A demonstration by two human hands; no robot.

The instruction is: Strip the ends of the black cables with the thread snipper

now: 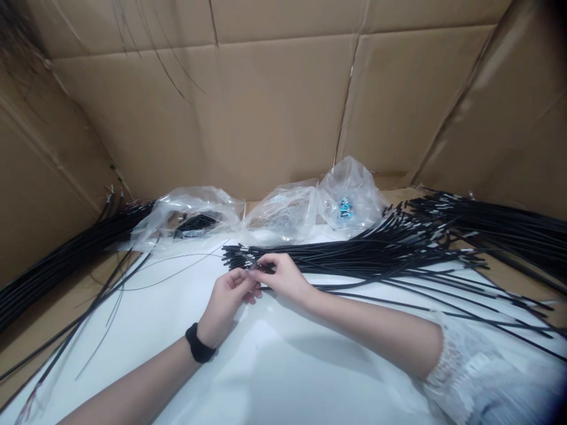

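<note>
My left hand (228, 301), with a black band on its wrist, is closed in a pinch. From its fingertips a black cable (336, 289) runs off to the right across the white table surface (212, 378). My right hand (286, 277) meets the left one, thumb and forefinger pressed together at a small dark piece. Fingers hide most of that piece, so its kind cannot be told. Just behind both hands lies a bundle of black cables (336, 257) with cut ends and some pale tips.
Behind the bundle stand clear plastic bags: one with black parts (197, 223), one with small clear or silvery parts (283, 218), one with blue parts (345, 208). More cables lie left (80, 260) and right (500, 221). Cardboard walls (274, 106) enclose the table.
</note>
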